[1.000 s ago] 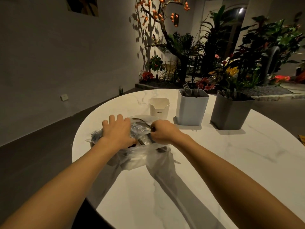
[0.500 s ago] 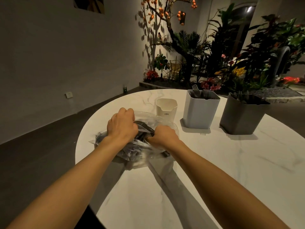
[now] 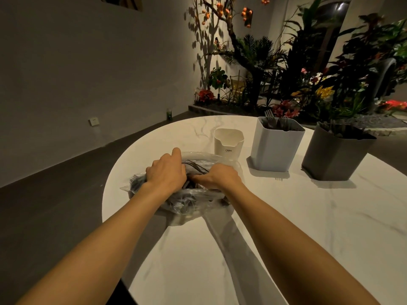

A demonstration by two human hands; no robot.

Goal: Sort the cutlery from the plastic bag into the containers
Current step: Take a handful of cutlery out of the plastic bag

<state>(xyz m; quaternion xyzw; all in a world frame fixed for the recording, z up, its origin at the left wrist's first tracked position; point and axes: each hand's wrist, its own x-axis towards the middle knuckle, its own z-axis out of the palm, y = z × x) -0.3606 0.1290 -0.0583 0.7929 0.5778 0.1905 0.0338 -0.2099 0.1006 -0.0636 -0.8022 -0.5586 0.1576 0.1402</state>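
Cutlery (image 3: 196, 167) mostly bagged (some forks (image 3: 270, 119) binned, one o'clock); left hand (image 3: 166, 172) grips bag (image 3: 189, 203), right hand (image 3: 220, 176) pinches cutlery.

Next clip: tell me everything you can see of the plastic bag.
The bag is thin, clear, crinkled plastic film, lying slumped on the white marbled table near its left edge, just in front of the white container. Dark cutlery shows through the film and at the open top; the pieces cannot be counted. The left hand holds its top with curled fingers. The right hand grips at the opening, but I cannot tell whether it holds film or cutlery.
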